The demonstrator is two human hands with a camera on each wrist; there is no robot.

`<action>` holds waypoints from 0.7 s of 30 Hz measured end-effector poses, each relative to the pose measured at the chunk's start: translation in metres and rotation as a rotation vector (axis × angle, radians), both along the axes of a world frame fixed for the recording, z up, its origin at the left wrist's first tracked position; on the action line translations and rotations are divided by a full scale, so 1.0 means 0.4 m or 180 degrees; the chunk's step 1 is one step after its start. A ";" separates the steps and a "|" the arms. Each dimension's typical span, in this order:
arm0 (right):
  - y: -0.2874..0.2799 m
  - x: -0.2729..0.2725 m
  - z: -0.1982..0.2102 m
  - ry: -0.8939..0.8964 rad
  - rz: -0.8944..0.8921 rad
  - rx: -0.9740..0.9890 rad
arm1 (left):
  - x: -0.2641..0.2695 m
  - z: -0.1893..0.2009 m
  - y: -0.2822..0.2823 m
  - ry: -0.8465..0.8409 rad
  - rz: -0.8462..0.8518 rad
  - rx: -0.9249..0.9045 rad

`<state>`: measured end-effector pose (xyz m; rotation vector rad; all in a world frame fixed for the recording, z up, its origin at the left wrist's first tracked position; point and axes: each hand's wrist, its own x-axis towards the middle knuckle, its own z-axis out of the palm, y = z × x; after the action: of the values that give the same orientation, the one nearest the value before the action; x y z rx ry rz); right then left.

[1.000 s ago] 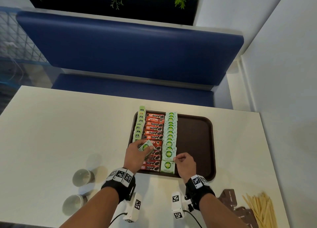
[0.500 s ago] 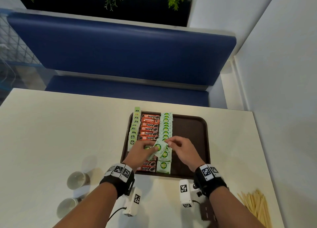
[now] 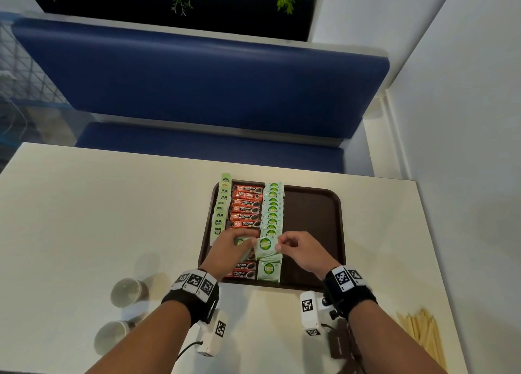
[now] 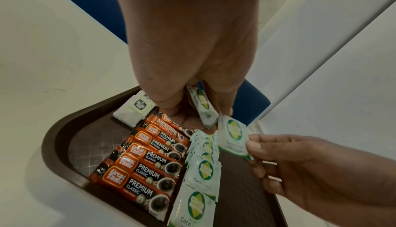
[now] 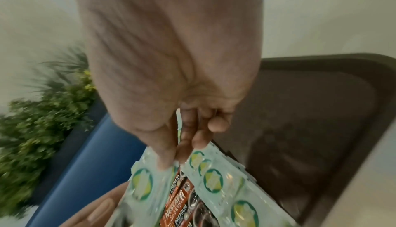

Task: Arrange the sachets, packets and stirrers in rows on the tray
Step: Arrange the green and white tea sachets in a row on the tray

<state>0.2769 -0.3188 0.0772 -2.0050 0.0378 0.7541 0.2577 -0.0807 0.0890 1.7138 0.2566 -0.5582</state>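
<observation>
Three rows are held in the tray (image 3: 313, 285) at its 9 o'clock half, the 3 o'clock half bare to the rim, one coco sachet (image 3: 265, 247) pinched by the right hand (image 3: 303, 251), another sachet (image 4: 203, 107) gripped by the left hand (image 3: 228, 251).

Pale-green sachets (image 3: 272, 210), orange packets (image 3: 247, 204) (brown tray (image 3: 313, 232))

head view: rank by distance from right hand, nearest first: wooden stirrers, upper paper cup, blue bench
1. wooden stirrers: table's near right corner, by the right hand's forearm.
2. upper paper cup: left of the tray.
3. blue bench: beyond the table's far edge.
</observation>
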 end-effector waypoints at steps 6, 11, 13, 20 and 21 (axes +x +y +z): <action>0.005 -0.098 -0.095 0.0126 -0.1047 -0.0448 | -0.011 -0.016 0.016 0.0091 0.0189 0.0267; 0.029 -0.174 -0.145 0.0335 -0.1246 -0.0912 | -0.016 -0.032 0.021 0.0216 0.0601 0.0171; 0.040 -0.189 -0.151 0.0337 -0.1252 -0.1142 | -0.015 -0.034 0.021 0.0217 0.0595 0.0232; 0.067 -0.204 -0.124 0.0254 -0.1256 -0.1575 | -0.026 -0.023 0.020 0.0189 0.0524 0.0264; 0.068 -0.207 -0.128 0.0284 -0.1272 -0.1560 | -0.027 -0.022 0.020 0.0184 0.0514 0.0289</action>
<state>0.1939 -0.2918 0.0261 -2.3132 0.7146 0.6094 0.2467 -0.0726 0.0803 1.7474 0.4635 -0.4835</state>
